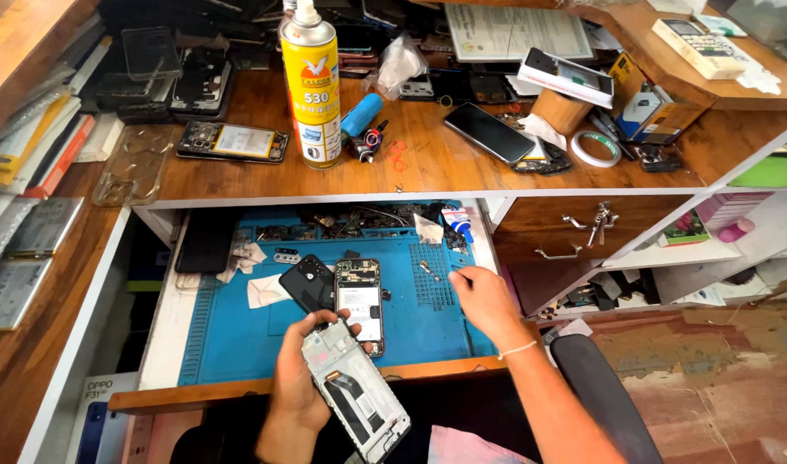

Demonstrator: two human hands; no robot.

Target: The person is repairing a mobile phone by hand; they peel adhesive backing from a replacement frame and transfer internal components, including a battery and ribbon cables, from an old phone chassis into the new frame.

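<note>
I see the left hand (297,378) gripping a white phone frame (356,393) over the blue rubber mat (428,322), the right hand (486,302) open, flat there, and the opened phone (360,302) still in pieces.

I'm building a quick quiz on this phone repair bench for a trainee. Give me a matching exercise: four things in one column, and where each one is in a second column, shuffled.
Things:
1. white phone frame
2. yellow spray can
3. opened phone with its battery showing
4. roll of tape

Places:
A. lying on the blue mat in the drawer
B. standing upright on the wooden desktop
C. held in the left hand
D. lying flat on the desktop at the right, near a wooden cup

Pairs: 1-C, 2-B, 3-A, 4-D
</note>
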